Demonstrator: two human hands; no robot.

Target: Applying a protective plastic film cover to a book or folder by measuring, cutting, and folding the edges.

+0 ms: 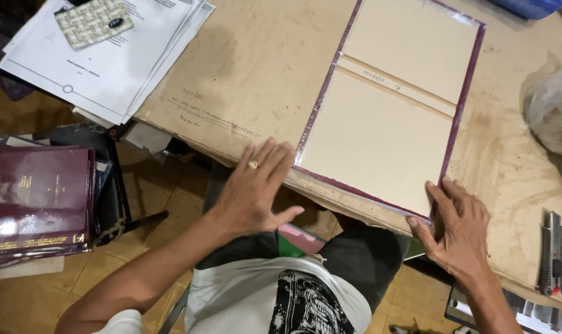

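Note:
An opened book cover [380,124] lies face down on the cardboard-topped table [262,68]: two beige boards with a narrow spine strip between them, edged in maroon cloth. My left hand [253,188], a ring on one finger, rests flat with fingers spread at the cover's near left corner. My right hand [457,232] presses on the near right corner, its fingertips on the maroon edge. Neither hand holds anything.
A stack of printed sheets [108,55] with a woven patterned card on top sits at the far left. Maroon bound books [36,198] are piled low on the left. A utility knife [551,250] lies at the right edge; a plastic-wrapped roll [550,111] stands behind it.

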